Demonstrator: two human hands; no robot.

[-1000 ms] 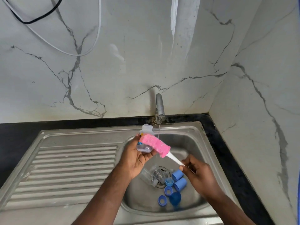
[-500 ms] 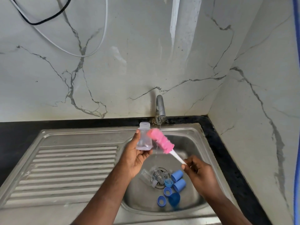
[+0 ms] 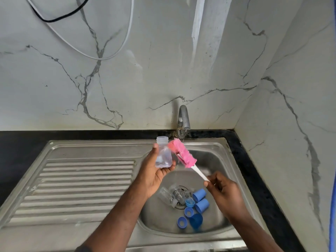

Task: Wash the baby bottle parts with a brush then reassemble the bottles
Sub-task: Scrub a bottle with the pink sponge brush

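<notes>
In the head view, the left hand (image 3: 154,174) is in the middle of the frame and holds a small clear bottle (image 3: 163,155) upright. The thumb is on the bottle's left side, the fingers are curled under its base, and the open neck points up. Just right of the bottle is the pink head of the brush (image 3: 181,154). It is tilted, with its upper end near the bottle's neck; I cannot tell if they touch. The right hand (image 3: 223,191), at centre right, pinches the end of the brush's white handle. Both hands are above the steel sink (image 3: 214,157), below the tap (image 3: 183,117). In the basin, at lower centre, lie blue caps (image 3: 201,205), blue rings (image 3: 182,222) and a second clear bottle (image 3: 164,194) on its side by the drain. The ribbed drainboard (image 3: 81,179) fills the lower left. A white cable (image 3: 99,59) and a black cable (image 3: 52,20) hang at the upper left.
</notes>
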